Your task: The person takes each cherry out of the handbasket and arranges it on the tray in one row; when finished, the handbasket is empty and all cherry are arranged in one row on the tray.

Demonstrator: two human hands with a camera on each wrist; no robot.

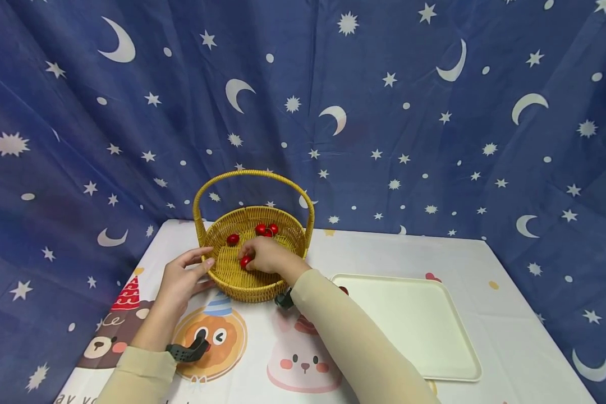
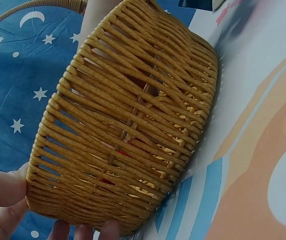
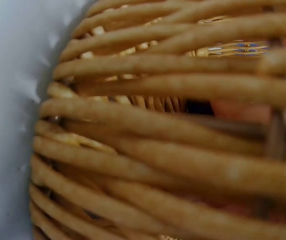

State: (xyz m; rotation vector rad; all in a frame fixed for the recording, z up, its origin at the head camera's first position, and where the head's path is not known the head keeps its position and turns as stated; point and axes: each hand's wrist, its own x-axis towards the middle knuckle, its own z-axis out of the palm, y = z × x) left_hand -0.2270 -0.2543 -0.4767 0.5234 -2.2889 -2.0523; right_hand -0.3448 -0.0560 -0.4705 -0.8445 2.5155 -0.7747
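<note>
A yellow wicker basket (image 1: 255, 293) with a tall arched handle stands toward the back of the table. My left hand (image 1: 182, 278) grips its left side, thumb at the rim and fingers along the outer wall; the left wrist view shows the thumb (image 2: 5, 186) there. Inside the basket, my right hand (image 1: 270, 257) pinches a red cherry (image 1: 245, 262) near the basket floor. Another cherry (image 1: 233, 239) lies to the left, and a few cherries (image 1: 261, 229) sit together at the back. Woven strands (image 3: 182, 150) of the wall fill the right wrist view, hiding most of that hand.
A cream rectangular tray (image 1: 409, 320) lies right of the basket. A dark red round thing (image 1: 343, 290) shows at its left edge, partly covered by the right sleeve (image 1: 353, 342). The white tablecloth (image 1: 384, 252) has cartoon prints. A blue starry curtain (image 1: 303, 67) hangs behind.
</note>
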